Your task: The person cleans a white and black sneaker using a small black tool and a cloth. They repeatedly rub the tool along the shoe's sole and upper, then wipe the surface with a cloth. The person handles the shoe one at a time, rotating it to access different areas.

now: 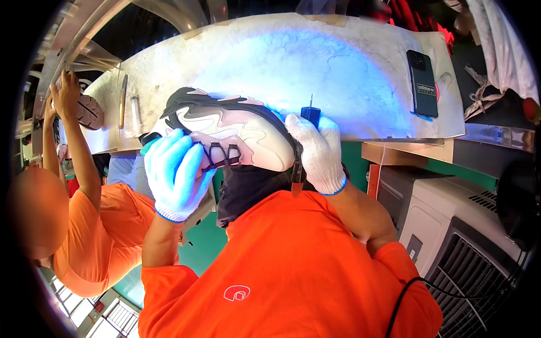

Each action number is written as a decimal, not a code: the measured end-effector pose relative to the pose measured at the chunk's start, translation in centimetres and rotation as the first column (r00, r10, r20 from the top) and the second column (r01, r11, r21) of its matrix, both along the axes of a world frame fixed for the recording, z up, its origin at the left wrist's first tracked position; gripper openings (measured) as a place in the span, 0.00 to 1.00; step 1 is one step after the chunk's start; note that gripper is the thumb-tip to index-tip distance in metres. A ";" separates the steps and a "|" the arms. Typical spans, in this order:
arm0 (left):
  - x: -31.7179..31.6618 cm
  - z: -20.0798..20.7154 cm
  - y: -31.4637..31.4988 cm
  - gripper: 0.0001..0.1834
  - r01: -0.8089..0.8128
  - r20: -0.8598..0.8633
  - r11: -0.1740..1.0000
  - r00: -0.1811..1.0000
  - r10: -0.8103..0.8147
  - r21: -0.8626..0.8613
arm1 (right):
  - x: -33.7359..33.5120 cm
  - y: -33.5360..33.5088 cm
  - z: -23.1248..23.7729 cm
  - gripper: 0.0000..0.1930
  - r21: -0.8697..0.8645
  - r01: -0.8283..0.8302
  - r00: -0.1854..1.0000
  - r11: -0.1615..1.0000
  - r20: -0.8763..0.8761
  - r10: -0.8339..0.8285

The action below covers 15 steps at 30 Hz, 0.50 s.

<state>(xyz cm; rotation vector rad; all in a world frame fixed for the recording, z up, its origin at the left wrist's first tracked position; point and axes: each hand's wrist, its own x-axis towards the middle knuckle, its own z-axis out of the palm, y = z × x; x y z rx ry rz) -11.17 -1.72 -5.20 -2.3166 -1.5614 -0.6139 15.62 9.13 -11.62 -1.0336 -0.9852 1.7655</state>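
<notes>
A white, pale pink and black sneaker (248,132) lies on its side at the table's near edge, its dark laces toward me. My left hand (177,174), in a white knit glove lit blue, is closed around the sneaker at its laced opening. My right hand (318,152), gloved too, is at the sneaker's other end. It grips a dark, block-like tool (310,114) with a thin needle-like tip pointing away from me. Below the same hand hangs a narrow brown blade-like piece (297,187); whether it belongs to that tool I cannot tell.
Blue light falls on the pale covered table (236,56). On it lie a dark phone (421,84) at the right, and a thin pen-like tool (123,101) and a clear syringe-like tube (135,114) at the left. A co-worker (107,225) at the left handles another shoe (90,111). A grey machine (445,208) stands at my right.
</notes>
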 end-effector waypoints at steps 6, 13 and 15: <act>-0.6 0.2 1.2 0.30 0.052 0.004 0.999 0.999 -0.052 0.004 | -0.4 1.0 2.0 0.16 0.226 -0.112 0.965 0.968 0.255 0.053; -0.6 1.9 2.3 0.35 0.085 -0.014 0.996 0.996 -0.085 0.011 | -0.5 1.6 -0.6 0.16 -0.022 -0.027 0.969 0.999 -0.246 0.020; -0.5 1.9 2.3 0.35 0.094 -0.013 0.996 0.996 -0.094 -0.009 | -0.5 1.4 -1.6 0.16 -0.009 -0.014 0.975 1.000 -0.220 0.012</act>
